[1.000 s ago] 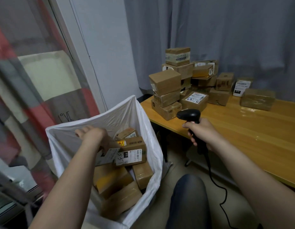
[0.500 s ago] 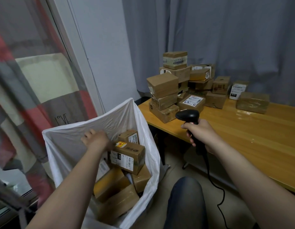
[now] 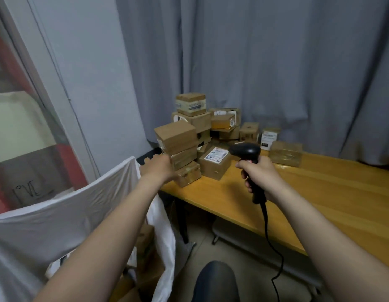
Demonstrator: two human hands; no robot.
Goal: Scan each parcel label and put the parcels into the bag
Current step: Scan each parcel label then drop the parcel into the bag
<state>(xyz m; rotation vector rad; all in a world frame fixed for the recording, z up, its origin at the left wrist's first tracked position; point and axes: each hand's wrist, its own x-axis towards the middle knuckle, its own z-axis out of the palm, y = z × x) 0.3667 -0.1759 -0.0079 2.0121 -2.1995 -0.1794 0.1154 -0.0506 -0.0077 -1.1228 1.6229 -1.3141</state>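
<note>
Head view: a wooden table (image 3: 320,192) before grey curtains (image 3: 276,62) holds stacked cardboard parcels (image 3: 185,138), several with white labels too blurred to read. The left hand (image 3: 158,166) reaches the stack's left side above the white bag (image 3: 58,225), its grip hidden. The right hand (image 3: 261,177) grips a black barcode scanner (image 3: 247,152).

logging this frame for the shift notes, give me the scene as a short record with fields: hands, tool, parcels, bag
left hand: empty, at the near stack of parcels on the table's left end; contact unclear
right hand: closed round the barcode scanner
scanner: black, corded, held above the wooden table, head towards the pile
labelled parcel: white label up, just beyond the scanner
bag: white bag beside the table, parcels inside
</note>
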